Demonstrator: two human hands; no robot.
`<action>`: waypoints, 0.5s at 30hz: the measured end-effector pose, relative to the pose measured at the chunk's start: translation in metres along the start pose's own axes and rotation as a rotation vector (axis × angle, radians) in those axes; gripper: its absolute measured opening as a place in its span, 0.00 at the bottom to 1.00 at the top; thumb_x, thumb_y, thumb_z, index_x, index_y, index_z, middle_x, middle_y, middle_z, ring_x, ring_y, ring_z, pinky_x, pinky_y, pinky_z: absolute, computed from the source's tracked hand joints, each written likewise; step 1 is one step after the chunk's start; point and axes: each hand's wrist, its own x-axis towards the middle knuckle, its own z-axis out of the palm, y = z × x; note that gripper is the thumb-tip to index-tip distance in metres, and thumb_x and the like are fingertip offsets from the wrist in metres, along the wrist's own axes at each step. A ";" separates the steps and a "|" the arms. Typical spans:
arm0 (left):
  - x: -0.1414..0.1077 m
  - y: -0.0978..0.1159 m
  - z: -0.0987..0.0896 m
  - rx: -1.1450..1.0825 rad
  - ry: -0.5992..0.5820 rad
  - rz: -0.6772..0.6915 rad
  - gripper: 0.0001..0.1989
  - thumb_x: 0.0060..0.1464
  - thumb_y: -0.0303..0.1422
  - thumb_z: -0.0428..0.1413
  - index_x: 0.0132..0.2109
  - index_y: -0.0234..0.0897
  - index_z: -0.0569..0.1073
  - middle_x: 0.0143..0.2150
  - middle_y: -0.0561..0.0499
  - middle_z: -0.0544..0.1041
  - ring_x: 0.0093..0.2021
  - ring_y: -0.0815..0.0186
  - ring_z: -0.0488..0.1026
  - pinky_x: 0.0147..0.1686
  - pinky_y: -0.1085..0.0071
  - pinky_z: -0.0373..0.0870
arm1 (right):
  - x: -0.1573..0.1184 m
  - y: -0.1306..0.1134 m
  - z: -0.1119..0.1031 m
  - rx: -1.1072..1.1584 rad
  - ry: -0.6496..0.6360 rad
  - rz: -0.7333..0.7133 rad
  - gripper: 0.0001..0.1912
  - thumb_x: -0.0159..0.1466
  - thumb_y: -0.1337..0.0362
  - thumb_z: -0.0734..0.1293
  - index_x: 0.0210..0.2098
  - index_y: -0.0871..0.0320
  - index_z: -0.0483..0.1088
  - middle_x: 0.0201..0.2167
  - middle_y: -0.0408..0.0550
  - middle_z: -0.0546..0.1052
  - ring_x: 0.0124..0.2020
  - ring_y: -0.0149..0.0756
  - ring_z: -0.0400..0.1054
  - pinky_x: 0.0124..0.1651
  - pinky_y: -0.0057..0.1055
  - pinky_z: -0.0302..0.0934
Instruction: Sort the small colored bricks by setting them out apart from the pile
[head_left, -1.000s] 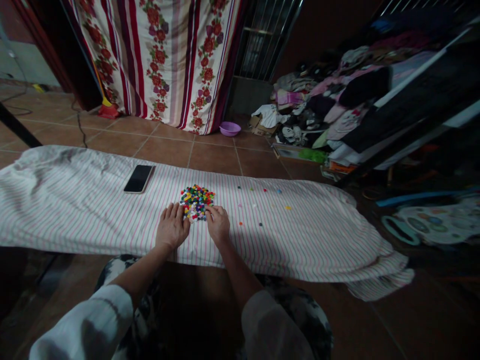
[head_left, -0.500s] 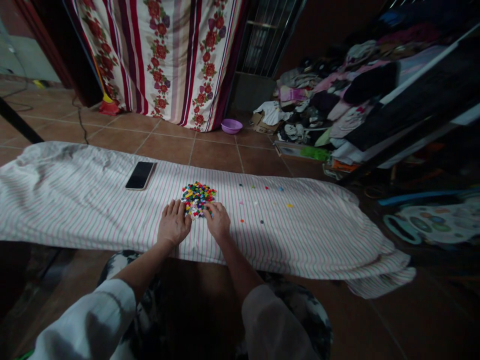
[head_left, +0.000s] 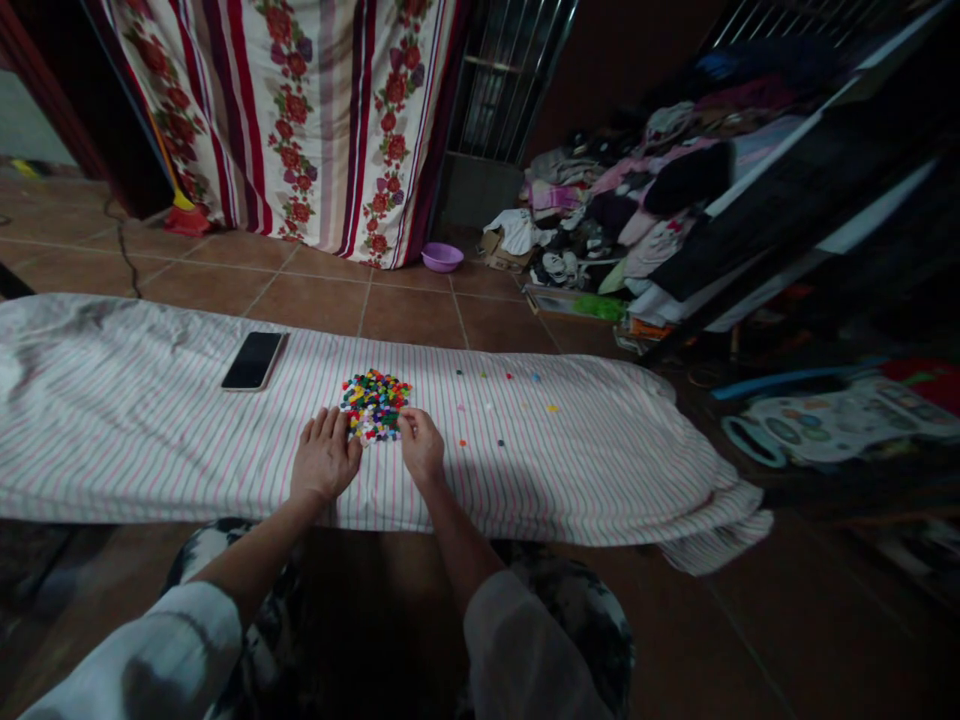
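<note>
A heap of small multicoloured pieces (head_left: pixel 375 403) lies on the striped cloth (head_left: pixel 592 480). My left hand (head_left: pixel 326 455) rests flat on the cloth at the heap's lower left edge, fingers stretched out. At the heap's right edge, my right hand (head_left: pixel 422 445) has its thumb and fingertips pressed together; whatever is between them is too small to make out. Several single pieces lie spaced out to the right of the heap, among them a yellow piece (head_left: pixel 553 408), a blue piece (head_left: pixel 535 377), an orange piece (head_left: pixel 463 443) and a dark piece (head_left: pixel 501 443).
A phone (head_left: pixel 254 361) lies on the cloth left of the heap. Beyond the cloth are a purple basin (head_left: pixel 442 257), a flowered curtain (head_left: pixel 330 130) and a red dustpan (head_left: pixel 187 218) on the tiled floor. Clothes (head_left: pixel 622 190) are piled at the back right.
The whole view has shifted, so the scene sits further left. My right hand has drawn back slightly to the heap's right edge and its fingers have closed together. My left hand stays beside the heap.
</note>
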 end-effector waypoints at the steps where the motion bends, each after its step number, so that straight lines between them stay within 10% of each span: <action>1: 0.000 0.000 0.000 0.000 0.003 0.002 0.25 0.60 0.40 0.43 0.57 0.29 0.68 0.61 0.35 0.70 0.65 0.47 0.62 0.62 0.51 0.59 | 0.000 0.001 0.000 0.008 0.013 0.009 0.09 0.66 0.61 0.61 0.40 0.53 0.72 0.38 0.46 0.79 0.39 0.37 0.73 0.44 0.33 0.66; 15: 0.000 -0.001 -0.004 -0.017 -0.009 0.022 0.27 0.60 0.41 0.41 0.57 0.25 0.68 0.60 0.31 0.69 0.65 0.45 0.62 0.62 0.49 0.58 | -0.009 -0.004 -0.010 -0.031 0.088 0.034 0.09 0.64 0.67 0.62 0.39 0.53 0.74 0.39 0.48 0.78 0.42 0.39 0.72 0.49 0.35 0.66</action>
